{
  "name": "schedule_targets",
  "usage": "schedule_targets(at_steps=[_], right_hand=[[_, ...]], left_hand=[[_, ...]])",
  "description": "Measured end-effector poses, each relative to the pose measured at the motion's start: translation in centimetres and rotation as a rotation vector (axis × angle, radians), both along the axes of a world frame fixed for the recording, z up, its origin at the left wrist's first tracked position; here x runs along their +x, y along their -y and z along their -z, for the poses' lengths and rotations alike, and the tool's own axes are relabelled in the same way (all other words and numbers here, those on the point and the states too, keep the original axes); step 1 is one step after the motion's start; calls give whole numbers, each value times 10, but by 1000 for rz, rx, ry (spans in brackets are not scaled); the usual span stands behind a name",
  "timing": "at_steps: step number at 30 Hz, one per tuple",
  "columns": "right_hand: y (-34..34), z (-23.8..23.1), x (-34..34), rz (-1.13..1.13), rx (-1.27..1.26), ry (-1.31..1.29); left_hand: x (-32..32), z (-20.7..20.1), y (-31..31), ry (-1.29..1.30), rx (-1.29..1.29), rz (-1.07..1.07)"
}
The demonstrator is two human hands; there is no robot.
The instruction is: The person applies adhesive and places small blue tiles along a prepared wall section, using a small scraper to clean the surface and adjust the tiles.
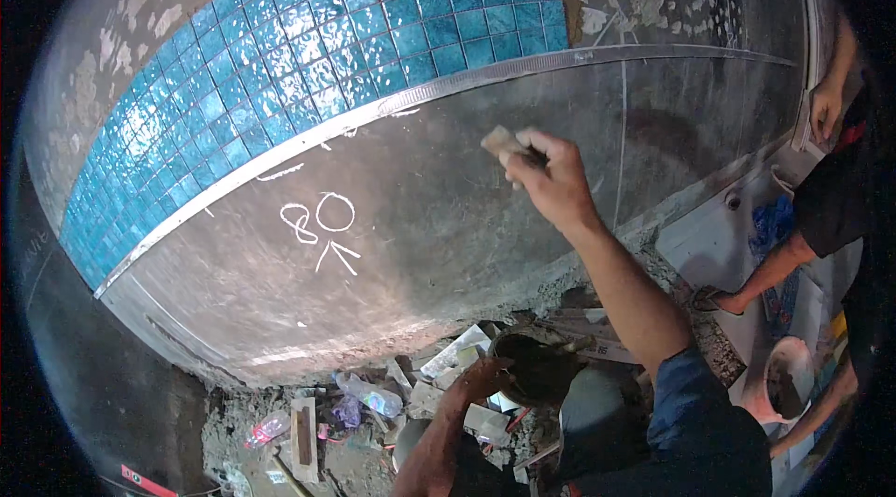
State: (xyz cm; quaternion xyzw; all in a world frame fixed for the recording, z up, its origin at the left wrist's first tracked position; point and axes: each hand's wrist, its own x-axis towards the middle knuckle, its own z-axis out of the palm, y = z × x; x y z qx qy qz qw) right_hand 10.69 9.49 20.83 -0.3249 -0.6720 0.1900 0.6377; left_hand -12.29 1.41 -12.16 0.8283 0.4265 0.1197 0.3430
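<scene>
My right hand (555, 175) is raised in front of the grey wall (448, 189), its fingers closed round a small tan-ended tool (501, 140). That tool points left toward the wall; whether it is a brush or a scraper I cannot tell. Lower down, my left hand (485, 378) lies at the rim of a dark bucket (537, 394), fingers curled over its edge. Grey mix sits inside this bucket. Above the bare wall runs a band of glossy turquoise tiles (317, 40), edged below by a pale strip (429, 91).
White chalk marks (322, 226) are on the wall. Rubble, a clear plastic bottle (371, 394) and a wooden piece (304, 439) litter the ground. At right, another person's hand (825, 112) and leg (761, 275) show beside a white bucket (790, 376).
</scene>
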Motion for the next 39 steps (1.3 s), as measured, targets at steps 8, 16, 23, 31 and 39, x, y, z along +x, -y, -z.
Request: schedule_targets(at_steps=[8, 16, 23, 31, 39], right_hand=[[-86, -142, 5, 415, 582, 169], [-153, -235, -12, 505, 825, 310], [-173, -255, -17, 520, 834, 356], [-173, -256, -14, 392, 733, 324], [-176, -260, -15, 409, 799, 366]], left_hand=[[-8, -64, -38, 331, 385, -144], [-22, -326, -125, 210, 1203, -407], [23, -478, -182, -249, 1665, -594], [34, -500, -226, -338, 1687, -692], [43, -501, -231, -308, 1699, -737]])
